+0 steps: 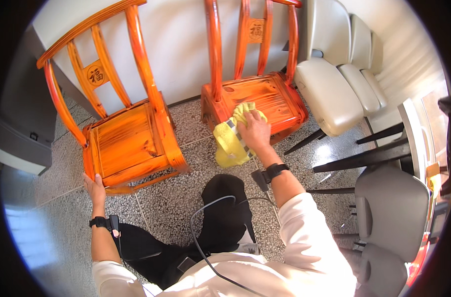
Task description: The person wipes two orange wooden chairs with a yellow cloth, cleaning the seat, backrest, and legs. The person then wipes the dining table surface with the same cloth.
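Observation:
With my right hand I grip a yellow cloth that has a grey-and-white checked band. Part of the cloth is pressed on the seat of the right-hand wooden chair, and the rest hangs over its front edge. My left hand rests against the front left corner of another varnished wooden chair. Its thumb lies on the seat edge, and no object shows in that hand. Both orange-brown chairs have slatted backs with a carved round character on a centre panel.
Cream padded chairs stand in a row beyond the right chair. Grey chairs with dark legs are along the right side. A dark cabinet stands at left. A cable loops across my lap above the speckled terrazzo floor.

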### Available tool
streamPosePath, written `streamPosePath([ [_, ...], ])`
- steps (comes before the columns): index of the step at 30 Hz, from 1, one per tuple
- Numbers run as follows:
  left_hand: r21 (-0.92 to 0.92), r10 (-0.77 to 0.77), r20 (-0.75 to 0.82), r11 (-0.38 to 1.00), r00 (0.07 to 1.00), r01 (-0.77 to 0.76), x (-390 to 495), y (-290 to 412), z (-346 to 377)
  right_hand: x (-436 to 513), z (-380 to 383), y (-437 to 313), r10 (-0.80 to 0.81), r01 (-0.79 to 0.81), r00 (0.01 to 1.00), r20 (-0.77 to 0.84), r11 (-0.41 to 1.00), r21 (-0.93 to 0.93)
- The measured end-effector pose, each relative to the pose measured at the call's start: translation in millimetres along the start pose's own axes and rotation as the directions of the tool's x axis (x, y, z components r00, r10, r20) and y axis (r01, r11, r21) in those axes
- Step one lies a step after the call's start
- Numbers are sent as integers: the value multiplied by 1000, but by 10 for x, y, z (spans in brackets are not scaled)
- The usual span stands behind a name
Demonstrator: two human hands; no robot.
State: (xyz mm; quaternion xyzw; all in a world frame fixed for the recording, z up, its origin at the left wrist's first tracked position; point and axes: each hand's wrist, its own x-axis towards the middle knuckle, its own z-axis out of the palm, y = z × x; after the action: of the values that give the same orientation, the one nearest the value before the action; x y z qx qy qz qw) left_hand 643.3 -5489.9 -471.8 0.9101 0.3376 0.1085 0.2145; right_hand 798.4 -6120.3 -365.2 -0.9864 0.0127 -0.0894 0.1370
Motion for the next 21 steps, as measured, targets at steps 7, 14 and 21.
streamPosePath([
  [7,70,-29,-9,997,1000,30,-92,133,-72,217,-115,-250,23,-4,979,201,996,-91],
  [14,57,-15,-17,998,1000,16,-176,265,-153,273,-92,-204,16,-19,977,214,1000,11],
  [21,51,-48,9,998,999,48,-223,371,-204,271,-78,-162,-13,7,980,199,1000,29],
])
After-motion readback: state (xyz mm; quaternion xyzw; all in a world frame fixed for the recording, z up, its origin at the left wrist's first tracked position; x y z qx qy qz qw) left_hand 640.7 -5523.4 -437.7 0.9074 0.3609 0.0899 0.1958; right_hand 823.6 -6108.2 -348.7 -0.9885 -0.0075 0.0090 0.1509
